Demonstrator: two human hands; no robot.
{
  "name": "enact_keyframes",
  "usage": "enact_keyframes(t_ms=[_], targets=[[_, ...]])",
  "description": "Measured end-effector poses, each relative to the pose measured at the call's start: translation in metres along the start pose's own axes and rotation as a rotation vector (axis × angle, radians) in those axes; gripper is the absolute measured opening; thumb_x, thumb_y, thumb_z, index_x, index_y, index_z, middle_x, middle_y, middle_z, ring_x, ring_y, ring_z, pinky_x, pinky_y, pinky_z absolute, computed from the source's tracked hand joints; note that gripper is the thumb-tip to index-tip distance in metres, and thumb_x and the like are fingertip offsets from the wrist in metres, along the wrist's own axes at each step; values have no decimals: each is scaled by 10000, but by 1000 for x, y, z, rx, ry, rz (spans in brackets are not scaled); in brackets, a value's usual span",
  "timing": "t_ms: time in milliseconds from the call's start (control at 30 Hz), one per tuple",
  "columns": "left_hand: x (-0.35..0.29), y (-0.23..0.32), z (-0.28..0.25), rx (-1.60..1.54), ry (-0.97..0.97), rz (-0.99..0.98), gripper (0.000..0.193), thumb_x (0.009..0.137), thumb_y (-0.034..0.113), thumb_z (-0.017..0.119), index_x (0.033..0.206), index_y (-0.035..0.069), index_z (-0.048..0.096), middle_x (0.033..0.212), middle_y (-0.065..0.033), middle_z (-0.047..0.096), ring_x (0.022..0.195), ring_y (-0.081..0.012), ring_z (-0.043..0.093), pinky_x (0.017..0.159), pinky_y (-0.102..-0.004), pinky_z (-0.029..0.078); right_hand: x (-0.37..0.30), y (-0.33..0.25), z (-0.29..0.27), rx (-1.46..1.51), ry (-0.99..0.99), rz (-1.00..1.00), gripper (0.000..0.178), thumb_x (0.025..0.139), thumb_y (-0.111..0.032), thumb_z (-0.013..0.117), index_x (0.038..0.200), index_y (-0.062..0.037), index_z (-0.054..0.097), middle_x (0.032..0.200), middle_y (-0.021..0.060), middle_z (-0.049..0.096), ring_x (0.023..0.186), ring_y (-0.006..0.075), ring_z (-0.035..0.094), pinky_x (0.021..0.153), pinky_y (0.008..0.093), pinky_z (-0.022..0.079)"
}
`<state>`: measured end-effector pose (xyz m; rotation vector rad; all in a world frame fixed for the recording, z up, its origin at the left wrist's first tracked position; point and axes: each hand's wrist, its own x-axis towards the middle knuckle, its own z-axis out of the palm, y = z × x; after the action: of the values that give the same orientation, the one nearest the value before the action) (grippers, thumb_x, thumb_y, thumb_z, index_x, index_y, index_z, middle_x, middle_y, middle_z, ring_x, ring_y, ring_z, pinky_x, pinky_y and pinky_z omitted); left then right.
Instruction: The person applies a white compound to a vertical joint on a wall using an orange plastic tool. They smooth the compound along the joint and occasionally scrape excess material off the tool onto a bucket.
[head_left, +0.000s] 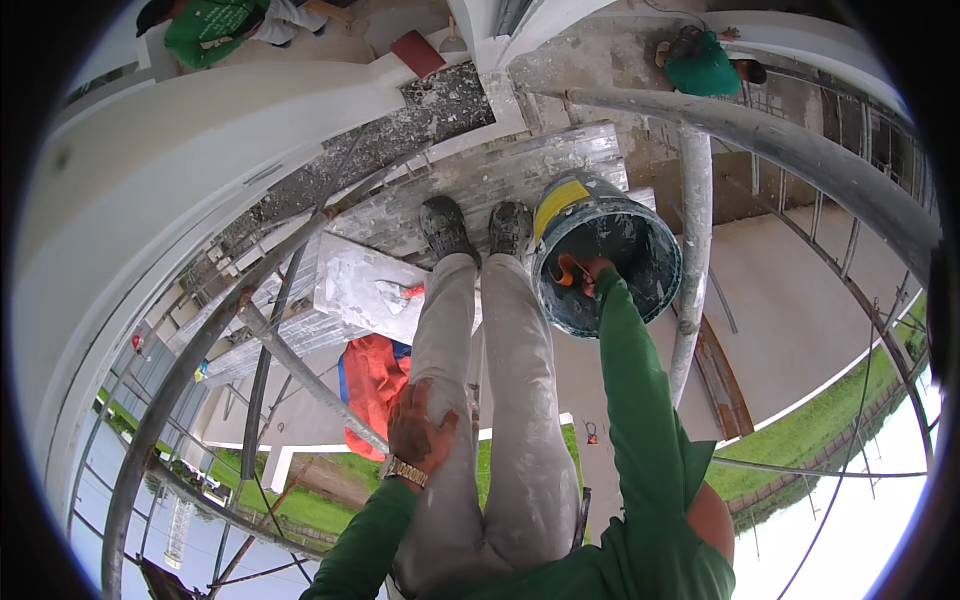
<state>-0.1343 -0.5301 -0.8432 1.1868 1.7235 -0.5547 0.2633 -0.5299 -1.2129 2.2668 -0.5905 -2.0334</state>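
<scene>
My right hand [594, 277] reaches down into a dark bucket [678, 250] smeared with pale plaster, a yellow patch on its side. The fingers are closed around an orange-handled tool [567, 268]; its far end is lost in the dark of the bucket. My left hand [422, 428], with a watch on the wrist, rests on my left thigh, fingers spread and holding nothing. Left of my legs lies a plaster-covered board [345, 285], and on it a scraper with a red handle [413, 292].
I stand on scaffold planks [385, 215] spattered with plaster. Metal poles [695, 200] rise on both sides. Red and blue cloth [375, 385] hangs below the board. One person in green [215, 30] is at the top left, another [700, 65] at the top right. Grass [800, 455] shows far below.
</scene>
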Motion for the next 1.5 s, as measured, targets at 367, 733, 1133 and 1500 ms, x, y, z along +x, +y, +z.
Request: enact_keyframes(t_ms=[367,733,1133,1500], targets=[[3,1,5,38,21,-11,697,803,360,765,1399,94,521,1373,-180,549,1219,-397,563,1021,-527,458,-86,53,50,100,140,-255,339,988,-180,566,1302,-216,689,561,45,519,372,155,427,336,321,314],[-5,14,-20,171,50,46,639,848,425,705,1373,86,568,1376,-155,570,1245,-367,562,1022,-488,478,-257,73,-16,975,-942,-230,259,1050,-206,438,1085,-27,622,570,-29,366,393,80,320,351,247,299],[-24,-20,-99,-158,94,395,590,852,393,751,1314,43,639,1305,-210,657,1244,-359,604,1073,-418,478,-458,111,-22,-101,232,-710,232,891,-154,743,1095,-46,723,739,85,702,551,169,676,492,337,587],[-134,79,-292,-784,-119,861,347,1023,258,648,1238,-14,670,1115,-60,740,994,-129,695,868,-292,562,-741,68,67,17,-506,-1397,222,949,-150,735,1110,-7,679,887,68,717,753,145,689,655,282,563]])
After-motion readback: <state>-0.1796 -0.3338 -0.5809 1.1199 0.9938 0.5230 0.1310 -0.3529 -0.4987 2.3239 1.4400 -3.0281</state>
